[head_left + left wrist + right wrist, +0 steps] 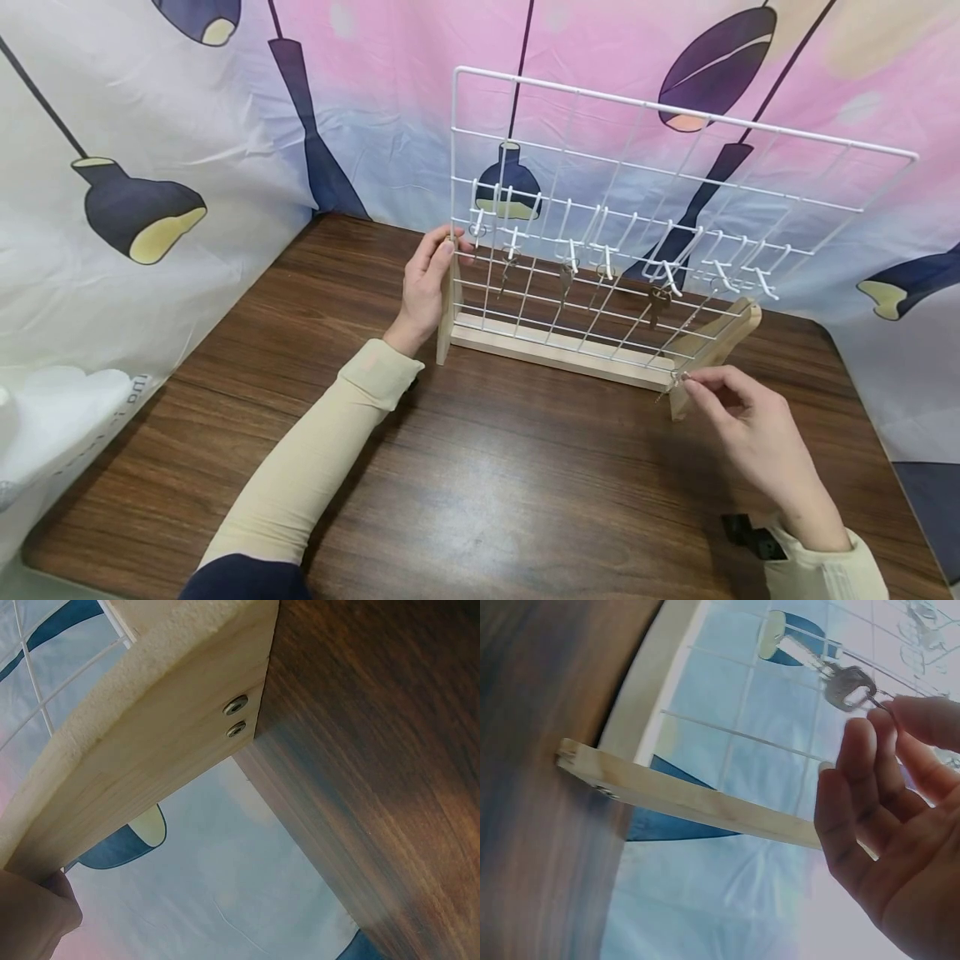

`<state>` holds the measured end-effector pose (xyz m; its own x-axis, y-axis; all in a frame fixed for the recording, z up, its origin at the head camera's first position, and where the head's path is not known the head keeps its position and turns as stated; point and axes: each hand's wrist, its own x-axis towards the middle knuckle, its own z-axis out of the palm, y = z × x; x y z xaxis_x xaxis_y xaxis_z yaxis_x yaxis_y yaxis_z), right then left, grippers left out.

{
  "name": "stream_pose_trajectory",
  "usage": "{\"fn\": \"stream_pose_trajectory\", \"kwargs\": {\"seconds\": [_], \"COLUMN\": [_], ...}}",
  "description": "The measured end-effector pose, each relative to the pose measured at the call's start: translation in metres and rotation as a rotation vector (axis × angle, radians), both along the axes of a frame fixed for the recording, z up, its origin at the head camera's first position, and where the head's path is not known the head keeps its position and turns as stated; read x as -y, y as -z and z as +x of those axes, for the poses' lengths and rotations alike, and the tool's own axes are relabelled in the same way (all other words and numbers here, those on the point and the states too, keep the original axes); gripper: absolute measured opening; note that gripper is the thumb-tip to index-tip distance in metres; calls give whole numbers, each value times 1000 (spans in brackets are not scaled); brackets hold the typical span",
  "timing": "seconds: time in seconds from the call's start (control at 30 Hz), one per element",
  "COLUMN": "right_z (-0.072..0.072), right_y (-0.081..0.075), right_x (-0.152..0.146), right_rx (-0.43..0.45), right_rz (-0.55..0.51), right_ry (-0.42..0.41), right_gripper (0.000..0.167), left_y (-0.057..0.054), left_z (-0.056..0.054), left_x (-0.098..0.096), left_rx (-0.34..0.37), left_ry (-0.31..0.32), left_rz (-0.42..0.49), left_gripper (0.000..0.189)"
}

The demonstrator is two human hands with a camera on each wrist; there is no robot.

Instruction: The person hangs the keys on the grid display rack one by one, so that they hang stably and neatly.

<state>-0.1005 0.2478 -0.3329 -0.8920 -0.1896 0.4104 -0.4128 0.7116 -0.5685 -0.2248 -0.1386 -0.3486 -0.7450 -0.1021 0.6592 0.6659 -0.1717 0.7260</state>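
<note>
My right hand (757, 425) pinches a ring with a metal key (847, 686) on it, between thumb and fingertips. The key (670, 385) dangles in front of the lower right end of a white wire grid rack (555, 87). My left hand (422, 287) grips the upper end of the rack's left wooden side piece (150, 742); only part of that hand shows in the left wrist view. White hooks (670, 279) run in a row across the grid. Several of them carry keys, including a dark key (658, 307) toward the right.
The rack stands on a brown wood-grain table (480, 483), with a pale wooden base bar (555, 354) and a right wooden side piece (705, 801). Behind it hangs a cloth (405, 125) printed with lamps. A white plastic bag (67, 417) is at the left edge.
</note>
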Motion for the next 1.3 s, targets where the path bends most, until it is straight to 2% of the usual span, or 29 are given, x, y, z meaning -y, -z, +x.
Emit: {"fn": "stream_pose_trajectory", "kwargs": {"seconds": [0.3, 0.53, 0.77, 1.0, 1.13, 1.3], "right_z": [-1, -5, -10, -14, -16, -19], "right_y": [-21, -32, -38, -46, -49, -50], "right_x": [1, 4, 6, 8, 9, 7], "right_rx": [-98, -240, -330, -336, -351, -365], "right_rz": [-135, -274, -499, -814, -852, -837], "right_ry": [100, 123, 54, -128, -127, -114], "right_gripper": [9, 13, 16, 18, 19, 20], "left_y": [1, 3, 3, 2, 2, 2], "left_z": [0, -1, 0, -1, -1, -1], "left_x": [1, 1, 0, 0, 0, 0], "left_rx": [-4, 0, 4, -8, -11, -9], "left_ry": [-4, 1, -1, 2, 1, 1], "left_rz": [1, 10, 13, 7, 1, -4], "left_gripper": [34, 32, 28, 32, 33, 35]}}
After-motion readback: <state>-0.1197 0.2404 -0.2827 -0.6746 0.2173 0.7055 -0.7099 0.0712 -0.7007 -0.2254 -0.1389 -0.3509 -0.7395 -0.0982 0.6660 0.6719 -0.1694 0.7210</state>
